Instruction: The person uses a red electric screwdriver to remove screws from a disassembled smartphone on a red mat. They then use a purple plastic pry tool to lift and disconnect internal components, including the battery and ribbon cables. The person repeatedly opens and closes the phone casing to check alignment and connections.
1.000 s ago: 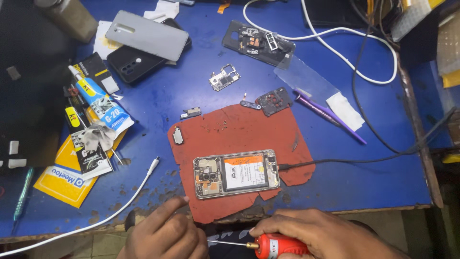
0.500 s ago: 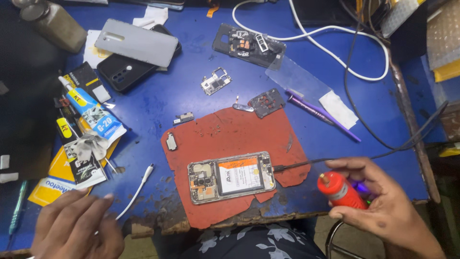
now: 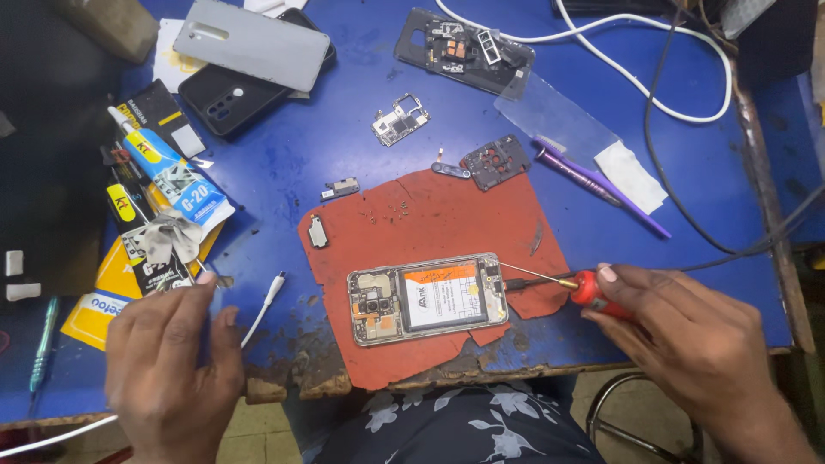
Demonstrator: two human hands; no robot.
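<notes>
Gripping a red-handled screwdriver (image 3: 593, 290), the right hand (image 3: 696, 344) closes its fingers around the handle and sets the thin shaft's tip at the right end of the opened phone (image 3: 427, 296). That phone lies back-off, battery showing, on a red mat (image 3: 447, 215). Left of the phone, the left hand (image 3: 172, 361) rests flat with fingers loosely spread, holding nothing, just beside a white cable end (image 3: 273, 283). A slip looks like the main risk: the shaft meets the phone at a shallow slant and no hand steadies the phone, so pressure could skate the tip across the board or push the phone sideways. Tiny loose screws (image 3: 382, 210) above the phone on the mat could scatter if it shifts. The counter (image 3: 344, 155) is blue, scuffed and chipped along its near edge below the phone. Above the phone lie circuit parts, a purple tool (image 3: 601, 185), phone covers and glue tubes (image 3: 163, 172).
</notes>
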